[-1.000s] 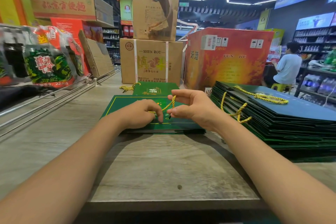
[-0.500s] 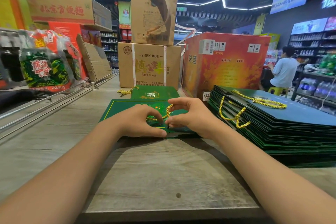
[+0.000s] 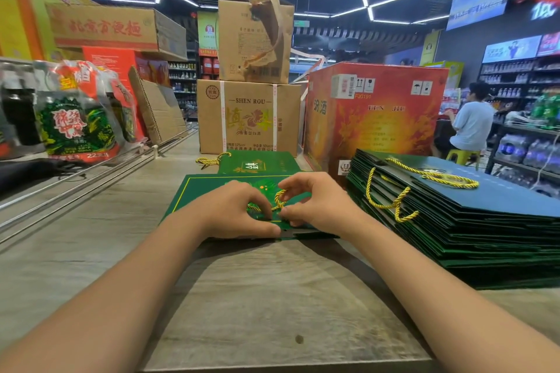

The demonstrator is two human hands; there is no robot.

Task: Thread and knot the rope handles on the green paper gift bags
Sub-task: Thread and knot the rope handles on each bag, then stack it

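A flat green paper gift bag (image 3: 197, 194) lies on the wooden table in front of me. A yellow twisted rope (image 3: 278, 199) loops up over its near edge. My left hand (image 3: 236, 212) presses on the bag and pinches the rope's left part. My right hand (image 3: 315, 203) pinches the rope's right part at the bag's near edge. The rope's ends are hidden under my fingers. Another green bag (image 3: 257, 162) with a yellow rope (image 3: 209, 160) lies just behind. A tall stack of flat green bags (image 3: 485, 221) with yellow handles (image 3: 391, 200) sits to the right.
Cardboard boxes (image 3: 248, 115) and a red carton (image 3: 372, 112) stand behind the bags. Wrapped bottle packs (image 3: 78, 118) and metal rails (image 3: 91, 179) line the left side. A person in a white shirt (image 3: 469, 124) sits at the far right near shelves.
Both hands have dropped from above the bag onto its near edge, bringing the rope loop down with them. The view has tilted up slightly.
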